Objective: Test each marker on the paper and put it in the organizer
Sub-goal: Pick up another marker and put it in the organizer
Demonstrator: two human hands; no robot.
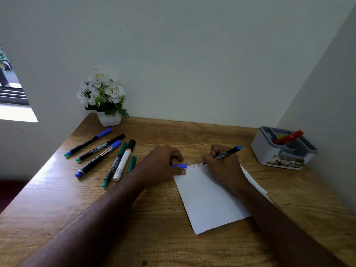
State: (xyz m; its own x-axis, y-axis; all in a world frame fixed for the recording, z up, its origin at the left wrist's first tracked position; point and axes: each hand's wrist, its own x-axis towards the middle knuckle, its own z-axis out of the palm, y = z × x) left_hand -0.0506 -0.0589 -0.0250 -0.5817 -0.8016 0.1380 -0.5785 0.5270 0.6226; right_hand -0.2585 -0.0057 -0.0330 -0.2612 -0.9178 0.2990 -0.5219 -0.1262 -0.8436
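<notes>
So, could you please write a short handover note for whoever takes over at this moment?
Right hand grips the blue marker, tip on the paper, mid-test.
Left hand holds its blue cap and steadies the paper.
Done: one red marker is in the organizer.
Left: cap and store this one, then test the loose markers on the left of the table.

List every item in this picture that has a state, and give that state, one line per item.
Black marker with blue end: uncapped, tip on paper.
Blue cap: off, pinched by left hand.
Right hand: gripping marker.
White paper sheet: flat, faintly written on.
Grey plastic organizer: holds red marker.
</notes>
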